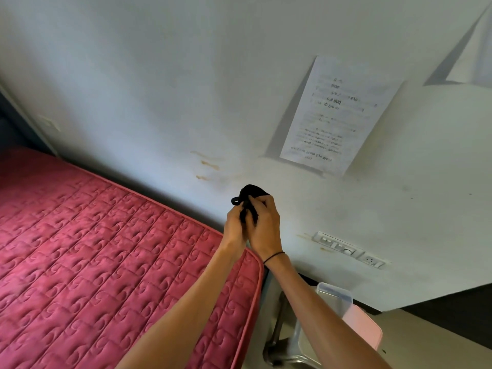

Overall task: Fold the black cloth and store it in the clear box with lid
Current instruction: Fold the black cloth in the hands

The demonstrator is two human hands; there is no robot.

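Note:
The black cloth [250,194] is bunched into a small wad, held up in the air in front of the white wall. My left hand [235,227] and my right hand [265,225] are pressed together around it, both gripping it, so only its top and a small loop at the left show. The clear box [336,296] stands low at the right, under my right forearm, which hides much of it. A pink lid [363,326] leans at the box's right side.
A red quilted mattress [106,262] fills the lower left, its corner just below my hands. The white wall carries a printed paper sheet [335,115] and a socket strip [348,250]. A metal frame [279,342] stands between mattress and box.

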